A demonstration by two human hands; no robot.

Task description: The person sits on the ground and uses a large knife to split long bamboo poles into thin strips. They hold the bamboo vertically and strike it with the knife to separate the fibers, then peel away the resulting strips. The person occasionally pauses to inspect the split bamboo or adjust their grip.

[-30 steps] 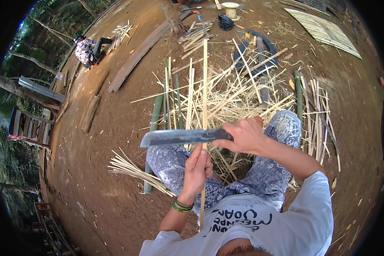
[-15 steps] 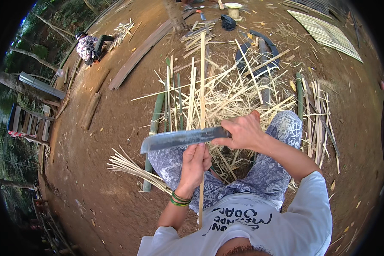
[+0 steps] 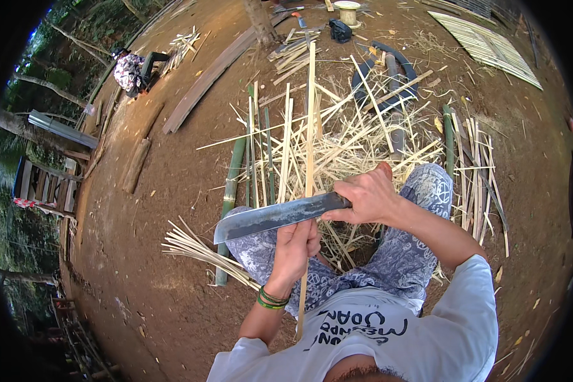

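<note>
Since a second ago the broad dark steel knife (image 3: 277, 216), gripped shut in the right hand (image 3: 366, 196), has barely shifted across the long pale bamboo strip (image 3: 310, 134), which the left hand (image 3: 294, 245) clasps tightly upright over the lap, suggesting slow, careful shaving.

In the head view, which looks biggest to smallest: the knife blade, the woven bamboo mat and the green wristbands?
1. Woven bamboo mat, though farther away.
2. Knife blade, nearly as long but nearer, so unsure.
3. Green wristbands, clearly smallest.

The knife blade (image 3: 277, 216) is dark, dull metal with a brighter ground edge. The bamboo strip (image 3: 310, 127) looks pale, dry and fibrous. The ground (image 3: 153, 254) is rough, matt earth.
</note>
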